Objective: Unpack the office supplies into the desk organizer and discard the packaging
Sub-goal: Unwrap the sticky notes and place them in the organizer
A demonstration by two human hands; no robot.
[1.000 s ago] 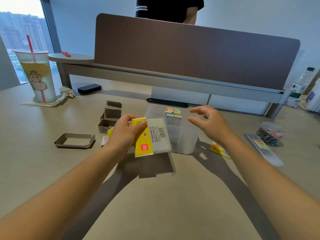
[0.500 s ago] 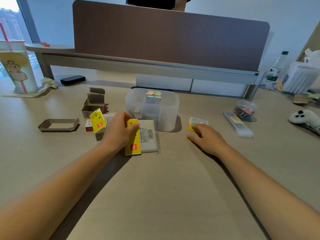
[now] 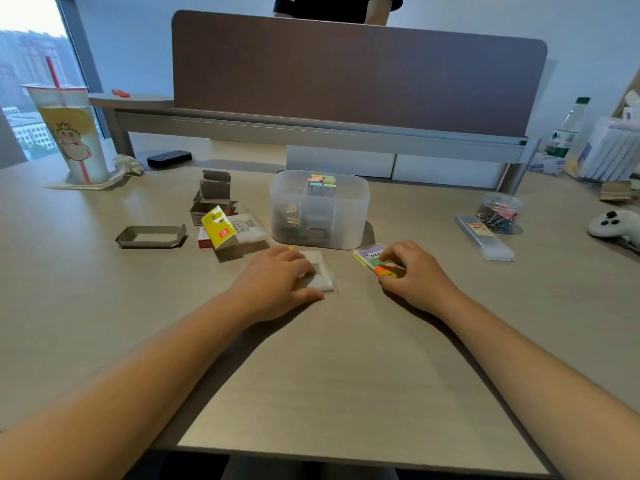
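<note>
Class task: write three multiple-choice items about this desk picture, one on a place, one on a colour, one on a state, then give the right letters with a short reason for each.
1. Where does the clear jar of binder clips stand?
A. right of the desk organizer
B. inside the organizer
C. beside the drink cup

2. What colour is the straw in the drink cup?
A. blue
B. red
C. green

3. What is the right hand doing?
A. resting flat on bare desk
B. raised in the air
C. pinching the sticky-note pack on the desk

Answers:
1 A: the jar sits on the desk well to the organizer's right.
2 B: a red straw rises from the lid.
3 C: its fingers curl onto the colourful pack, while the left hand lies over a white packet.
</note>
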